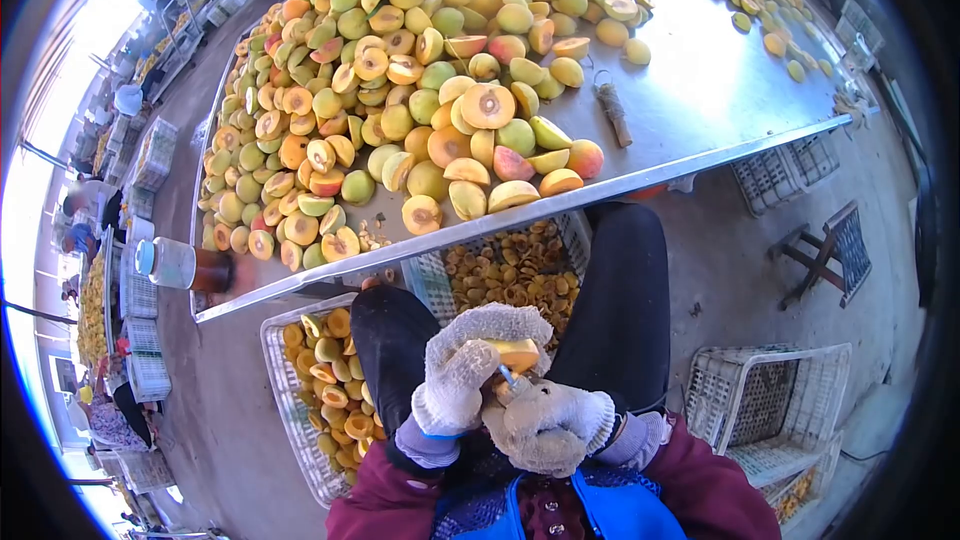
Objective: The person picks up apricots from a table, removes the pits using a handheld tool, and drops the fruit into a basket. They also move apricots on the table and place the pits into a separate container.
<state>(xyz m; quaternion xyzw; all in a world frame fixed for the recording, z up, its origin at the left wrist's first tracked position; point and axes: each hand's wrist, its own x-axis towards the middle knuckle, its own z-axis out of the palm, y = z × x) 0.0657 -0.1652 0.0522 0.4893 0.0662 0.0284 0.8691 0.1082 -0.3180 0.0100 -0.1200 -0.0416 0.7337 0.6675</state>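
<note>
Both of my hands wear pale, worn gloves and meet over my lap. In my left hand [468, 365] is a yellow-orange peach half [516, 354], gripped by the fingers. My right hand [550, 427] is closed around a small tool [507, 376], whose metal tip touches the fruit's lower side; its handle is mostly hidden in the glove. Just beyond my knees, a heap of halved peaches [440, 90] covers much of the metal table [700, 70]. Below its edge, a crate holds pitted scraps [515, 275].
A crate of peach halves [330, 390] stands left of my legs. On the table lie a wrapped-handle tool [613, 115] and, at the left corner, a jar [185, 265]. Right are a folding stool [830, 255] and a crate [765, 395]. People work far left.
</note>
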